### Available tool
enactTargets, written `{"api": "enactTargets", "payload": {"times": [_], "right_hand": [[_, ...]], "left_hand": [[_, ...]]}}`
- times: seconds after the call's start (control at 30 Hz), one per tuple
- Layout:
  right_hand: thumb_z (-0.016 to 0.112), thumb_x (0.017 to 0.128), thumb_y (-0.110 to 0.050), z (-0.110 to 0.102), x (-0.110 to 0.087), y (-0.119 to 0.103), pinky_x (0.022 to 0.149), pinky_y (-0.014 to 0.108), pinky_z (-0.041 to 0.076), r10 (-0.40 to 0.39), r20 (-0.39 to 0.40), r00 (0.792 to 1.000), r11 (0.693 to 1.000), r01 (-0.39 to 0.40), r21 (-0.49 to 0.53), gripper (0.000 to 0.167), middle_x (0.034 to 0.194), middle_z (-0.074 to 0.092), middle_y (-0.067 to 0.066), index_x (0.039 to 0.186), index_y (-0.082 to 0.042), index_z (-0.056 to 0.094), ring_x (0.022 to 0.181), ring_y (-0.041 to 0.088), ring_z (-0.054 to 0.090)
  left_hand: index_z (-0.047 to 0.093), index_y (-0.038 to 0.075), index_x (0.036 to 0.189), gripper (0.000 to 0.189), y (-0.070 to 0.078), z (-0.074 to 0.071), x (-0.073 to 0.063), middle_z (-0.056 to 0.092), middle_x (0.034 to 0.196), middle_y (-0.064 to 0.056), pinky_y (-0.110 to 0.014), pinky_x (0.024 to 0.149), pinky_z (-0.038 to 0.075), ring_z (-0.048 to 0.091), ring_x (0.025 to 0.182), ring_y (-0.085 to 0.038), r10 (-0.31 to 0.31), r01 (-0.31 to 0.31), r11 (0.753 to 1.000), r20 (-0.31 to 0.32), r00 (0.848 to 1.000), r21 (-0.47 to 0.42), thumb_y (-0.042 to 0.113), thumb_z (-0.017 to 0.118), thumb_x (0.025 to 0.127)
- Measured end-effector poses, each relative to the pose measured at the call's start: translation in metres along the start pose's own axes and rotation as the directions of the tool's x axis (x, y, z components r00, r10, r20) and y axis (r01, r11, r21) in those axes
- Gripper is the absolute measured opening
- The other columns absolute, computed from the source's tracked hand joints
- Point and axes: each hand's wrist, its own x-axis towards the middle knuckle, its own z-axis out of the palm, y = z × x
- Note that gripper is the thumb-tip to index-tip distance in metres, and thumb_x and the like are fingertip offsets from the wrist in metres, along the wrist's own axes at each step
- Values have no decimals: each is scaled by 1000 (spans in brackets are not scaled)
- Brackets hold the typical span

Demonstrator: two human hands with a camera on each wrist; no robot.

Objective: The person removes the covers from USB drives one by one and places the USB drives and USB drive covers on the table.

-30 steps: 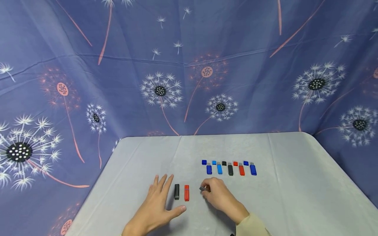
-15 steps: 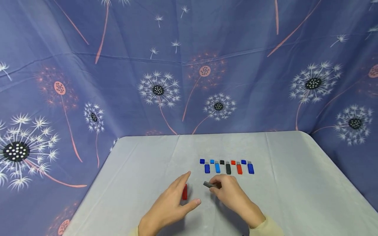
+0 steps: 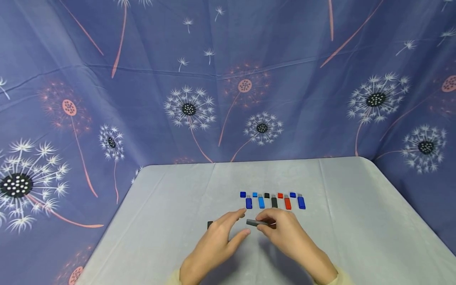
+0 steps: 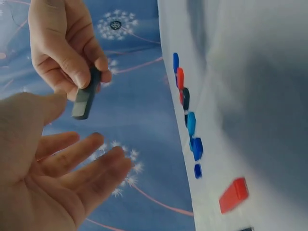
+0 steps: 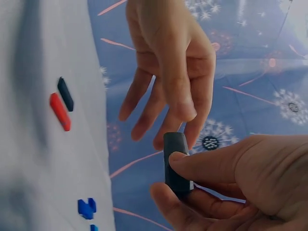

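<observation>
My right hand (image 3: 290, 235) pinches a dark grey-black USB stick (image 3: 252, 223) between thumb and fingers above the table, its free end pointing left. My left hand (image 3: 217, 239) is held just left of that stick, fingers spread and thumb apart, with nothing in its grasp. In the left wrist view the stick's end (image 4: 83, 107) faces the left palm. A capped red USB stick (image 5: 60, 111) and a capped black one (image 5: 66, 94) lie on the table side by side; in the head view the left hand hides the red one and most of the black one.
Farther back on the white-covered table (image 3: 171, 198) is a row of several uncapped USB sticks, among them a light blue one (image 3: 261, 202), a red one (image 3: 287, 203) and a blue one (image 3: 301, 202). Small caps, such as a black cap (image 3: 266, 195), lie beside them. A patterned curtain (image 3: 303, 79) hangs behind.
The right hand has moved right with the black USB stick, more of which now shows. The left hand has shifted right and closer to it, covering the red USB stick.
</observation>
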Motion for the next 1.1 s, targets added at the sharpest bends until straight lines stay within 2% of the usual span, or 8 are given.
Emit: {"api": "enactTargets", "payload": {"times": [0.23, 0.5, 0.63, 0.87, 0.97, 1.1], "right_hand": [[78, 88, 0, -10, -6, -8, 75, 26, 62, -43, 7, 999, 998, 43, 46, 15, 100, 75, 1, 97, -12, 76, 90, 18, 75], [79, 88, -1, -14, -12, -11, 79, 24, 60, -84, 4, 996, 996, 84, 43, 16, 98, 73, -2, 98, -13, 75, 88, 12, 73], [79, 87, -1, -14, -16, -12, 79, 21, 59, -109, 1, 994, 993, 109, 48, 17, 99, 72, -3, 98, -13, 75, 88, 9, 72], [82, 87, -5, -14, -20, -13, 79, 22, 60, -158, -27, 987, 987, 159, 19, 18, 100, 72, -6, 98, -17, 75, 87, 7, 72], [82, 86, -4, -13, -22, -13, 76, 23, 60, -205, -50, 977, 979, 205, -8, 19, 99, 71, -8, 96, -18, 75, 86, 7, 71], [83, 84, -2, -12, -25, -12, 73, 24, 60, -282, -96, 955, 959, 279, -46, 23, 97, 71, -12, 94, -20, 75, 84, 5, 70]], "left_hand": [[68, 11, 132, 34, 9, 1, 8, 74, 119, -2, -25, 85, 59, 71, 107, -11, 77, -86, 994, -112, 991, -73, 25, 69, 101], [77, 6, 114, 20, 16, 5, 9, 78, 103, -3, -16, 81, 57, 74, 94, -10, 141, -152, 987, -160, 977, -57, 17, 70, 98], [79, 5, 112, 20, 17, 7, 8, 79, 99, -4, -11, 78, 55, 75, 88, -11, 162, -175, 983, -181, 970, -59, 16, 71, 96], [79, 3, 111, 20, 18, 9, 7, 80, 98, -4, -10, 77, 55, 76, 87, -11, 200, -219, 973, -223, 954, -68, 13, 73, 94], [79, 5, 112, 20, 19, 8, 6, 80, 99, -4, -10, 78, 55, 75, 88, -10, 219, -242, 967, -237, 947, -74, 13, 73, 94], [78, 5, 115, 22, 21, 8, 6, 79, 100, -3, -11, 79, 56, 75, 89, -10, 271, -298, 952, -262, 926, -67, 11, 73, 94]]}}
